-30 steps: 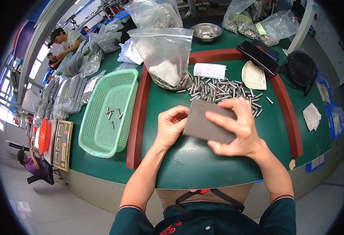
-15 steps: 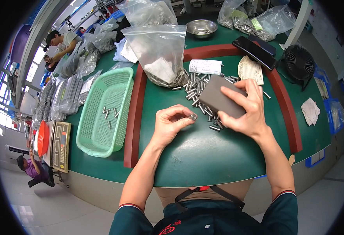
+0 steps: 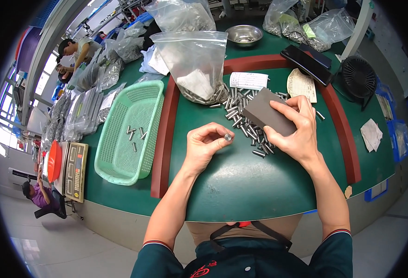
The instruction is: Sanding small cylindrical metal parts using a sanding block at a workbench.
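Grey block [image 3: 269,111]: a second ago it was up against my left hand [image 3: 201,147]; now it sits apart, farther right, tilted over the heap of metal pins [image 3: 231,113]; I cannot tell whether it touches them
Right grip: my right hand [image 3: 300,132] clasps the block between thumb and fingers, at its right side
Left pinch: thumb and fingertips hold a single metal pin [image 3: 227,137], just above the green tabletop [image 3: 245,185], its round end turned toward the right
Heap: loose pins lie beyond my hands, spreading out to the left of the block and near side of it; a white printed slip [image 3: 249,80] lies at the far edge, a clear zip bag [image 3: 190,51] at the left
Green basket [image 3: 115,160]: left of the red-brown rail [image 3: 164,153]; a few loose pins [image 3: 131,133] lie on its bottom
Far right: a black phone [image 3: 306,65] lies over the rail's corner; a black fan [image 3: 358,78] stands beside it
Far side: a steel bowl [image 3: 244,42] stands past the rail
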Tool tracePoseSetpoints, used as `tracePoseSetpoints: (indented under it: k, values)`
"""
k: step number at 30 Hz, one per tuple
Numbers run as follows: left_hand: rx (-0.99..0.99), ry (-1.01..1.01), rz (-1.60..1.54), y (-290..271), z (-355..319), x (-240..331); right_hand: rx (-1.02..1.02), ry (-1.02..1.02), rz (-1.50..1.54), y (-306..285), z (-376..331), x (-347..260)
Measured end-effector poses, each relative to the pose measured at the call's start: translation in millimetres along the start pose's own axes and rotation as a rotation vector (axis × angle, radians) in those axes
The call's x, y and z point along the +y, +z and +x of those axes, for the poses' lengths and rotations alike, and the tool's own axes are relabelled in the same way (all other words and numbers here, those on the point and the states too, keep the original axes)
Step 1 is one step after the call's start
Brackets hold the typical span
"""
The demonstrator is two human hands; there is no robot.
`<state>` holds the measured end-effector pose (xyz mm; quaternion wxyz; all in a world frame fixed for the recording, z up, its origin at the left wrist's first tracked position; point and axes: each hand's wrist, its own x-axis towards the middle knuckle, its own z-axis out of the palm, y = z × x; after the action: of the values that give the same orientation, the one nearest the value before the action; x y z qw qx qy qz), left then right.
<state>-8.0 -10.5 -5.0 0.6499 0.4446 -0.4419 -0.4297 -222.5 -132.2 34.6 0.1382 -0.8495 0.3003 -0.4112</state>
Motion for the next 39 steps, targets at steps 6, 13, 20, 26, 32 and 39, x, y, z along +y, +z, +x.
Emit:
tracePoseSetpoints:
  k: [6,13,20,26,32,39]
  values:
    - [0.021,0.001,0.023,-2.2,-0.4,-1.7,-0.019,-0.262,0.11,-4.0,-2.2,-15.1]
    - [-0.082,-0.029,0.122,-1.8,-1.0,3.4,0.037,-0.244,-0.182,0.4,4.5,-4.6]
    - [0.101,0.075,-0.013,2.9,-1.1,-3.5,-0.066,-0.279,0.262,3.5,-8.7,-29.1]
    - [0.166,0.073,-0.017,-0.7,-0.1,1.7,0.018,0.142,0.103,-0.6,0.2,-3.5]
    - [0.142,0.066,-0.146,-2.1,1.9,-4.0,0.017,0.119,0.077,-1.1,-0.9,-4.3]
    - [0.138,0.027,-0.186,-3.8,2.1,-3.3,0.03,0.124,0.074,-1.5,0.5,-6.0]
